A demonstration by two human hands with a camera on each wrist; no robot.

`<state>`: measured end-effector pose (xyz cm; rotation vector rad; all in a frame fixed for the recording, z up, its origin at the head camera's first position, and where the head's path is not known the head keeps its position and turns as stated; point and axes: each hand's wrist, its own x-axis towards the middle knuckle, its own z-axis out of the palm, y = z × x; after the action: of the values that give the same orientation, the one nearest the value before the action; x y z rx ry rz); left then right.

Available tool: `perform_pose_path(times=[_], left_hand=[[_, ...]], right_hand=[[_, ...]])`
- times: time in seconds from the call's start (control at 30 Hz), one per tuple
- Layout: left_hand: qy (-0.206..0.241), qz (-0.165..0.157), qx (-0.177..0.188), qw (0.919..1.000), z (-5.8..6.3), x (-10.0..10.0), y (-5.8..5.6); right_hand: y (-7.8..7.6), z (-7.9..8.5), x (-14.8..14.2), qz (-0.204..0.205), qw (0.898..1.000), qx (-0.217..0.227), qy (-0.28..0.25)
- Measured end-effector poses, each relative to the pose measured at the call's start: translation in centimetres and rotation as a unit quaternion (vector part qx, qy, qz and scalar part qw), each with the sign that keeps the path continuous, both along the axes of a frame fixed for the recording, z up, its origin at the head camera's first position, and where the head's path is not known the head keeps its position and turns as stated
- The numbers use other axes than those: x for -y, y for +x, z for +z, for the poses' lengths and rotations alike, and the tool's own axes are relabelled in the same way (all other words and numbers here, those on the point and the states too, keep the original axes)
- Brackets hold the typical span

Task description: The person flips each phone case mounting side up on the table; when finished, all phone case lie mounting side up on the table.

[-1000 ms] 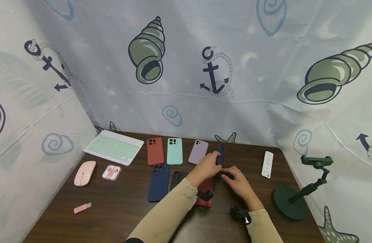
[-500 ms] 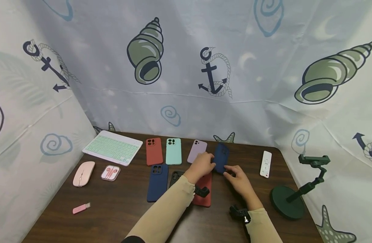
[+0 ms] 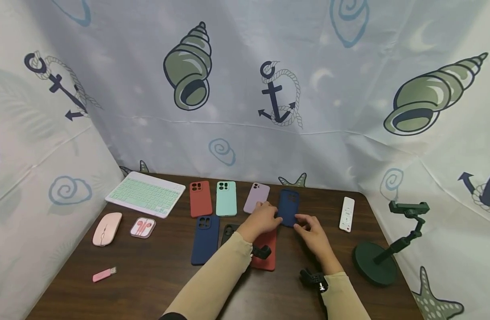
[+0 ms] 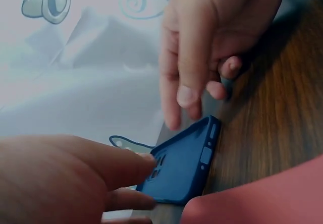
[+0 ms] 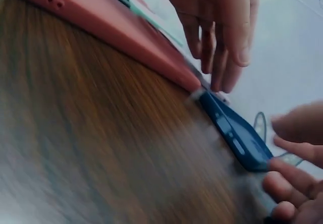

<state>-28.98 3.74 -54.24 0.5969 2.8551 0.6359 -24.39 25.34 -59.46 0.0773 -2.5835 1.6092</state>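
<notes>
A dark blue phone case [image 3: 288,208] lies on the table, its hollow inside and raised rim facing up in the left wrist view. My left hand [image 3: 263,220] is at its left side, thumb and fingers loosely bent with nothing gripped. Fingertips of my right hand [image 3: 312,233] hover right at the case's near right corner, thumb apart from the fingers. The left wrist view shows the right hand [image 4: 212,42] above one end of the case [image 4: 176,166]. A red phone case [image 3: 267,253] lies partly under the left forearm, beside a black phone case [image 3: 229,233] that the sleeve partly covers.
Red [image 3: 200,199], mint [image 3: 226,198] and lilac [image 3: 256,197] phone cases line the back, with another blue case [image 3: 205,240] in front. Keyboard [image 3: 146,194], mouse [image 3: 107,229], earphone box [image 3: 142,227] and USB stick [image 3: 104,274] lie left; remote [image 3: 347,214] and green stand [image 3: 375,264] right.
The blue phone case, upright on its edge between the hands, has tipped over and now lies flat. The left hand has let go and moved slightly left; the right fingers stay near the corner.
</notes>
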Motion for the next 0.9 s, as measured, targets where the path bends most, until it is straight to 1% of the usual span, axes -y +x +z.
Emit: perform_pose_path(times=[0.07,0.13,0.2,0.23,0.33,0.4,0.43,0.53,0.67,0.73,0.8,0.9], left_hand=[[0.020,-0.007,-0.012,0.9997,0.1,0.5,0.3],[0.032,-0.023,-0.027,0.9989,0.3,1.1,0.8],[0.036,-0.045,-0.039,0.9976,0.5,1.7,1.5],[0.038,-0.054,-0.042,0.9969,0.6,2.1,1.9],[0.032,-0.077,-0.050,0.9953,0.8,2.9,3.3],[0.026,-0.081,-0.050,0.9952,0.8,3.4,4.3],[0.020,-0.079,-0.049,0.9955,0.8,3.6,4.8],[-0.002,-0.068,-0.046,0.9967,0.6,4.0,6.3],[-0.028,-0.060,-0.053,0.9964,0.4,4.3,8.2],[-0.040,-0.059,-0.060,0.9957,0.1,4.4,8.9],[-0.048,-0.058,-0.070,0.9947,-0.1,4.4,9.5],[-0.057,-0.058,-0.084,0.9931,-0.4,4.4,9.8]], right_hand=[[0.1,0.0,0.3,-0.005,0.999,0.004,-0.053],[0.5,0.2,0.7,0.003,0.993,0.013,-0.121],[1.1,0.5,1.1,0.025,0.982,0.029,-0.185],[1.4,0.7,1.3,0.041,0.975,0.041,-0.214],[2.3,0.9,1.9,0.086,0.959,0.075,-0.258],[2.8,1.0,2.4,0.106,0.954,0.095,-0.264],[3.1,1.0,2.6,0.111,0.953,0.107,-0.260],[3.9,0.9,3.2,0.116,0.952,0.142,-0.244],[4.9,0.6,4.0,0.117,0.951,0.180,-0.223],[5.3,0.4,4.4,0.115,0.954,0.183,-0.208],[5.3,0.1,4.8,0.112,0.961,0.175,-0.184],[5.2,0.1,5.2,0.107,0.970,0.163,-0.149]])
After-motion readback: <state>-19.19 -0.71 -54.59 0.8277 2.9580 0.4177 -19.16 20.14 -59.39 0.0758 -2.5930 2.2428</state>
